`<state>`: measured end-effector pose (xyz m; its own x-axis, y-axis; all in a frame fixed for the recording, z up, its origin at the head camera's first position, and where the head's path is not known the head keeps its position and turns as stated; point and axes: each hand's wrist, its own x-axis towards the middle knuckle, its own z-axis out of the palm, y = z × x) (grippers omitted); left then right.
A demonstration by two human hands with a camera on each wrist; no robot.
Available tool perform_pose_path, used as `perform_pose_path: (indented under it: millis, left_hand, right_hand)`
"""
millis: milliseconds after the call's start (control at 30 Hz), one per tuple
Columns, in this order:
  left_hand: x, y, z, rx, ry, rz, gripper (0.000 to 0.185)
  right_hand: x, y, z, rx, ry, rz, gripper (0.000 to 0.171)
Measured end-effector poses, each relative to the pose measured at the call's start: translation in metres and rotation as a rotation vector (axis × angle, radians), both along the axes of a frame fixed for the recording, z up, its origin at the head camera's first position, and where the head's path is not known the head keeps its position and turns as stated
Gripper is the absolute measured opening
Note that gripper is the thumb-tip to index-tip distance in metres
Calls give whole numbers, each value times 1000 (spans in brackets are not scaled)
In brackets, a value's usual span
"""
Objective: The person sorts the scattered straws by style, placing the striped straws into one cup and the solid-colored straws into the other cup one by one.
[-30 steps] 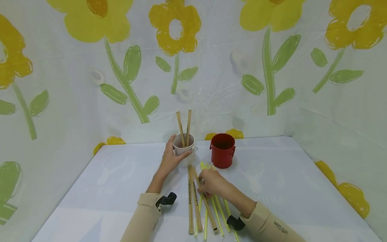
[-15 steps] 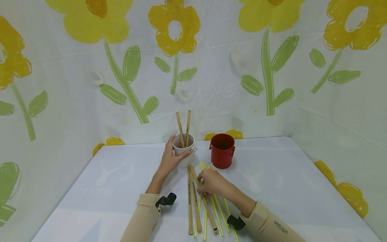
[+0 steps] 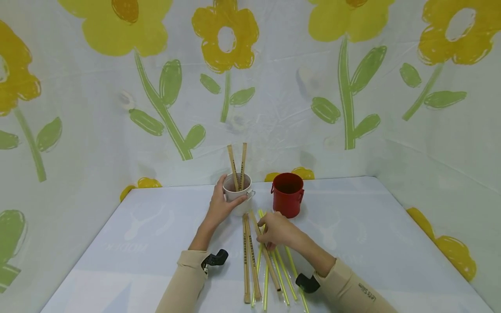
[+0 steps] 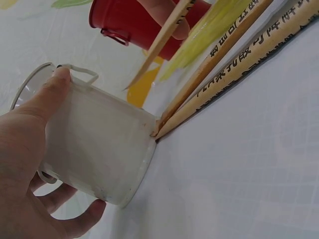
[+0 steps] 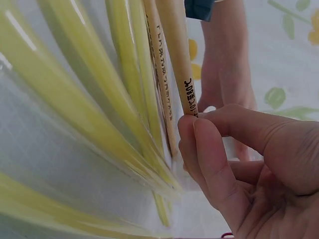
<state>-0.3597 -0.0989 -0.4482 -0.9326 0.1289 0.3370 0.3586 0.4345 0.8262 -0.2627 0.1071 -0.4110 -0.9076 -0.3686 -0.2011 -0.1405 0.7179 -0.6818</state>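
Note:
My left hand [image 3: 219, 206] grips the white cup [image 3: 237, 198], thumb on the rim; the left wrist view shows the white cup [image 4: 94, 144] held the same way. Two paper-wrapped chopstick sleeves [image 3: 238, 167] stand in it. My right hand [image 3: 275, 230] pinches one tan wrapped chopstick sleeve [image 3: 266, 256] and lifts its far end off the table; in the right wrist view the fingertips [image 5: 199, 134] close on that sleeve [image 5: 177, 55]. Two more tan sleeves [image 3: 249, 261] lie beside it, and several yellow-green straws [image 3: 283, 274] lie under my right hand.
A red metal cup [image 3: 288, 194] stands right of the white one, just behind the right hand. The table [image 3: 372, 243] is covered in a pale sheet, and flower-print cloth walls [image 3: 274, 87] close in the back and sides.
My right hand has moved slightly toward the cups, raising the far end of the pinched tan sleeve. The left hand and white cup have stayed still.

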Motion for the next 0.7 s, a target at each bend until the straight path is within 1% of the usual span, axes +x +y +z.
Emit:
perform_pose_path:
  millis: [267, 500, 700]
  left_hand:
    - [0, 0, 0, 8, 9, -7, 102]
    - [0, 0, 0, 5, 14, -6, 102]
    - [-1, 0, -1, 9, 7, -9, 103]
  right_hand:
    - [-4, 4, 2, -3, 7, -14, 47]
    - [-6, 9, 6, -43, -1, -27, 47]
    - [-9, 12, 9, -34, 6, -40, 46]
